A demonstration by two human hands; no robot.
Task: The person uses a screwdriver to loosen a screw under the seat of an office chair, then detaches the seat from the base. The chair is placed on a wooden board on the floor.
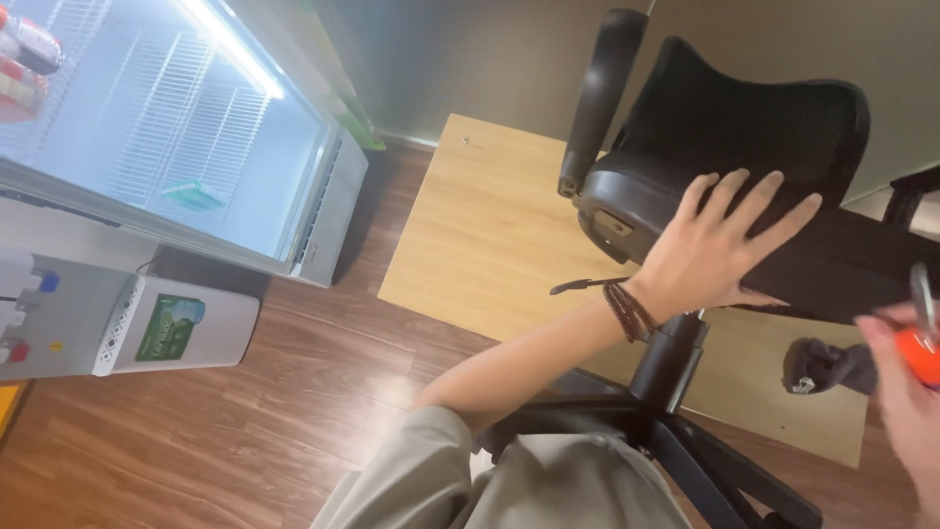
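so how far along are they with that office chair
Done: nothing on the office chair looks finished; it stands on its base. In hand: the left hand lies flat on the seat edge, and the right hand holds an orange-handled tool. Left: the tool is not yet touching the chair.

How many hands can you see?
2. The left hand lies flat on the black swivel office chair's seat. The right hand, partly cut off at the right edge, holds a small orange tool.
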